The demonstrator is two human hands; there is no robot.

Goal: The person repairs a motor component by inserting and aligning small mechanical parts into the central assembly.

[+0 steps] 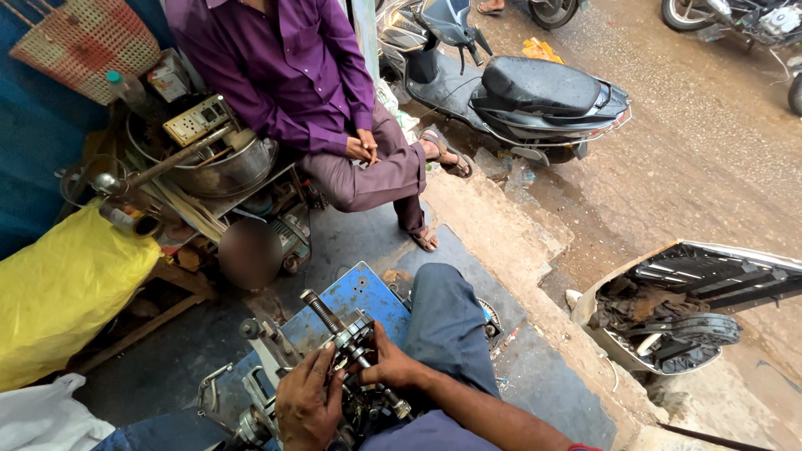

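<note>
A greasy metal mechanical assembly (347,334) with a threaded shaft (322,311) sticking up sits on a blue metal stand (363,292) between my knees. My left hand (307,401) grips the assembly's left side from below. My right hand (386,361) pinches a small part on its right side, fingers closed on it. My right knee in blue trousers (447,321) rises just right of the hands.
A person in a purple shirt (292,67) sits on a ledge ahead, hands clasped. Left lie a yellow bag (63,288), a metal basin (221,171) and tools. A scooter (518,88) is parked on the wet road; a detached scooter body panel (668,313) lies right.
</note>
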